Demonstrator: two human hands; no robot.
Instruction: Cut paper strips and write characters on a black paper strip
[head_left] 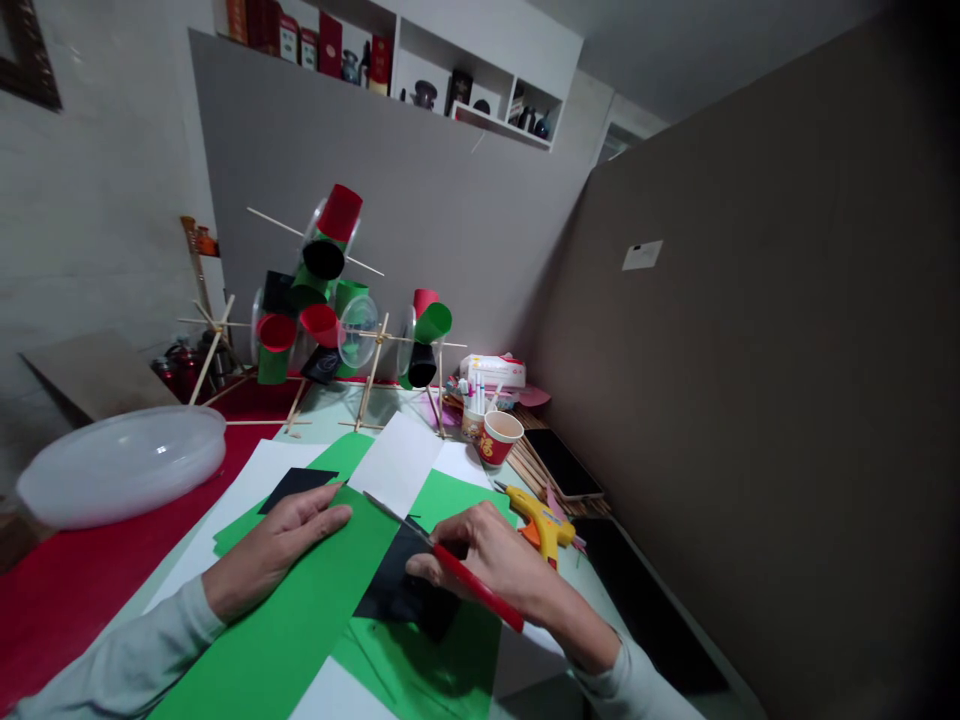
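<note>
My left hand [300,530] grips the far left edge of a long green paper sheet [300,610], its thumb on top. Red-handled scissors [480,588] sit in my right hand [480,550], with the blade pointing left along the far edge of the green sheet. A white paper piece [397,462] lies just beyond the blade; whether it joins the green sheet I cannot tell. Under my right hand are black paper [386,580] and more green paper [442,680]. Another black paper piece [296,487] lies beyond my left hand.
A yellow glue gun [541,522] and a red paper cup [500,440] are on the right, near a dark phone [562,463]. Stick stands with paper tubes [424,365] rise at the back. A whitish plastic basin [124,465] is at the left.
</note>
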